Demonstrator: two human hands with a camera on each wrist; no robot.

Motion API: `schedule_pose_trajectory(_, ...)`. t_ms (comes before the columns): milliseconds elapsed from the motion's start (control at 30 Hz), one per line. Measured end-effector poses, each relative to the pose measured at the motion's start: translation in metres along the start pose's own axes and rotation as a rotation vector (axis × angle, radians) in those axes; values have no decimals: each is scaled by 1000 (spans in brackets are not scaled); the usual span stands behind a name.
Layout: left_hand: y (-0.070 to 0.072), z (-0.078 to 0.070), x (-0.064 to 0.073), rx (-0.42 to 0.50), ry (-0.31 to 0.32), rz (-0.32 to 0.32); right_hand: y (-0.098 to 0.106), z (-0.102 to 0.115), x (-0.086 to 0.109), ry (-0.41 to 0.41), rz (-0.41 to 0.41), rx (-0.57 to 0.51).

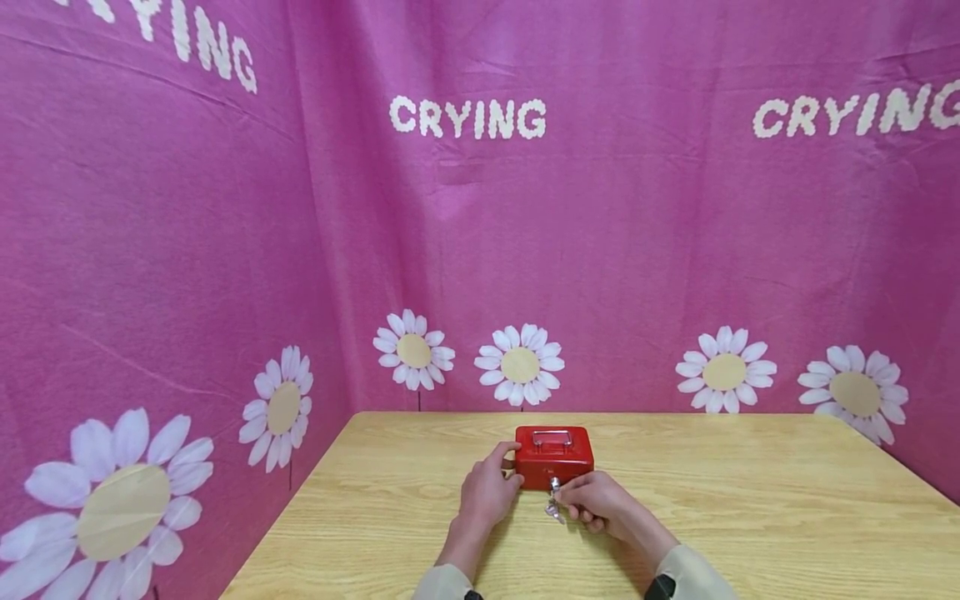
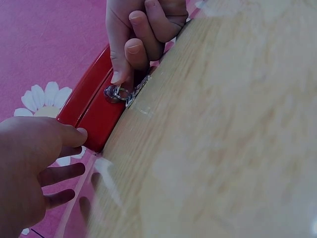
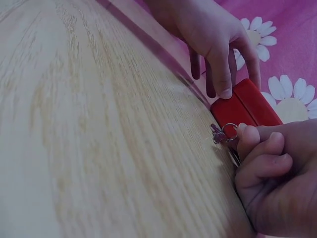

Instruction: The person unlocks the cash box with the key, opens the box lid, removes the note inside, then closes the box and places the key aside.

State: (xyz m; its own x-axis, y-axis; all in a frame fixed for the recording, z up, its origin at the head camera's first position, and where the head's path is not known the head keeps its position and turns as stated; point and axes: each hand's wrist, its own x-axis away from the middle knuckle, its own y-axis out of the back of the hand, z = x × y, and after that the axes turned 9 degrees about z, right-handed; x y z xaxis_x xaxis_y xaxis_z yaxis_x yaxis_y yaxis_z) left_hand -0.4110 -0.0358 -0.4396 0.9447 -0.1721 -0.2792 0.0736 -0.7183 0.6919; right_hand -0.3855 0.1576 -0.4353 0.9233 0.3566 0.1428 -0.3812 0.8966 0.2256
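Observation:
A small red cash box [image 1: 531,477] with a silver carry handle [image 1: 552,437] on its shut lid stands on the wooden table. My left hand [image 1: 487,492] grips the box's left end, thumb at the front corner and index finger toward the back. At the front lock [image 2: 112,93], my right hand [image 1: 603,502] pinches a key between thumb and index finger; the fingertips partly hide it. A metal ring [image 3: 230,130] with more keys [image 3: 217,134] dangles below the pinch. The other right-hand fingers are curled.
The light wood table [image 1: 735,483] extends on both sides of the box. Pink cloth [image 1: 600,250] printed with daisies and white lettering hangs behind the table and along its left.

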Motion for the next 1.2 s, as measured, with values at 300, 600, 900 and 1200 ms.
schedule_pose_trajectory(300, 3, 2, 1, 3, 0, 16, -1, 2, 4, 38, -23, 55)
schedule_pose_trajectory(600, 7, 3, -3, 8, 1, 92, 4, 6, 12, 45, -175, 177)
schedule_pose_trajectory(900, 12, 2, -2, 31, 30, 118, 13, 16, 15, 113, -317, 264)
schedule_pose_trajectory(1200, 16, 5, -4, 19, 32, 113, 23, 12, 11, 169, -450, 374)
